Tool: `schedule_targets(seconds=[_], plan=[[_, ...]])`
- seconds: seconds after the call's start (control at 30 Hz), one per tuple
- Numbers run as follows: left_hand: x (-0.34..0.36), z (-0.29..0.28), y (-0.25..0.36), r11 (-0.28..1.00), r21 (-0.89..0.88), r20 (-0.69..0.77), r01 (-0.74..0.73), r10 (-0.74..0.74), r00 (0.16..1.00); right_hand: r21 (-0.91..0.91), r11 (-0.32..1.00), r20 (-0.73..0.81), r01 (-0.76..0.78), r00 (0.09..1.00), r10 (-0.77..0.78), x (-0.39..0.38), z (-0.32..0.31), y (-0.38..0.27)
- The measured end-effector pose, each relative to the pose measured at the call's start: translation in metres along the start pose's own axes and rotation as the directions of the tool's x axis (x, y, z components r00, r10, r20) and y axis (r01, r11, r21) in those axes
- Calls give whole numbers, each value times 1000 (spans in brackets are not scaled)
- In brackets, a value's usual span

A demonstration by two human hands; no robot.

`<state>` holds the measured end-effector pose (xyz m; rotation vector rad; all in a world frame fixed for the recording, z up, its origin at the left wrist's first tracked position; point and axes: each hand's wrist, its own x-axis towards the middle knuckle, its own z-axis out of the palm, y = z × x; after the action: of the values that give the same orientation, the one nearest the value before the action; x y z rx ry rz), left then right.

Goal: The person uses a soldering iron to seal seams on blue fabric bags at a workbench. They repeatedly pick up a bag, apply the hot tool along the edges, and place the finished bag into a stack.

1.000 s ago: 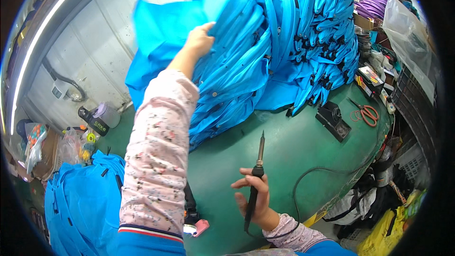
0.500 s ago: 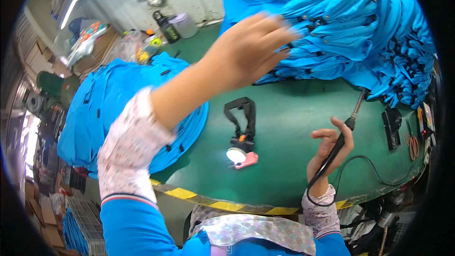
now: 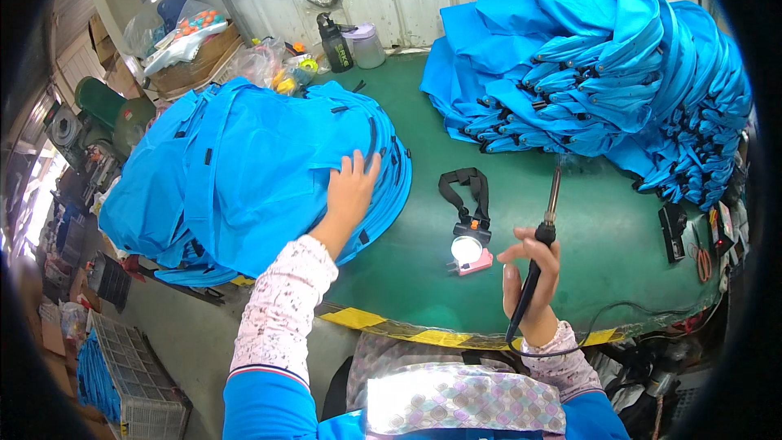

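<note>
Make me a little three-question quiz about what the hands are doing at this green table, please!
1. True or false: the left hand lies flat on the stack of bright blue fabric pieces.
2. What does the right hand hold? A) orange scissors B) a thin black-handled soldering iron with a metal tip C) a bottle
3. Fill the gap: the small lit headlamp with a black strap lies on the ___ round table, between the two hands.

Key: 1 true; 2 B; 3 green.
</note>
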<state>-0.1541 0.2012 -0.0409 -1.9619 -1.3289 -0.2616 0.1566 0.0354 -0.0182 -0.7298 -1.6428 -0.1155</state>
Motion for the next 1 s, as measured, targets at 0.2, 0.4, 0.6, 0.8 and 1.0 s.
schedule_targets(seconds=[0.2,0.4,0.6,0.8,1.0], plan=[[66,-45,-109,977,-76,-197,197,-208,958,-123,992,62,25,998,-18,-15,-15,2],[96,-214,-251,683,-675,-28,280,-403,915,-35,993,10,-110,994,110,-10,-3,-1],[99,-255,-207,189,-929,176,319,-532,828,62,987,37,-145,989,143,19,18,-12],[78,-149,-49,-76,-954,271,290,-628,730,405,914,46,-21,999,2,47,80,-51],[8,-183,18,-96,-992,114,79,-447,887,69,994,-18,84,996,-83,36,82,-51]])
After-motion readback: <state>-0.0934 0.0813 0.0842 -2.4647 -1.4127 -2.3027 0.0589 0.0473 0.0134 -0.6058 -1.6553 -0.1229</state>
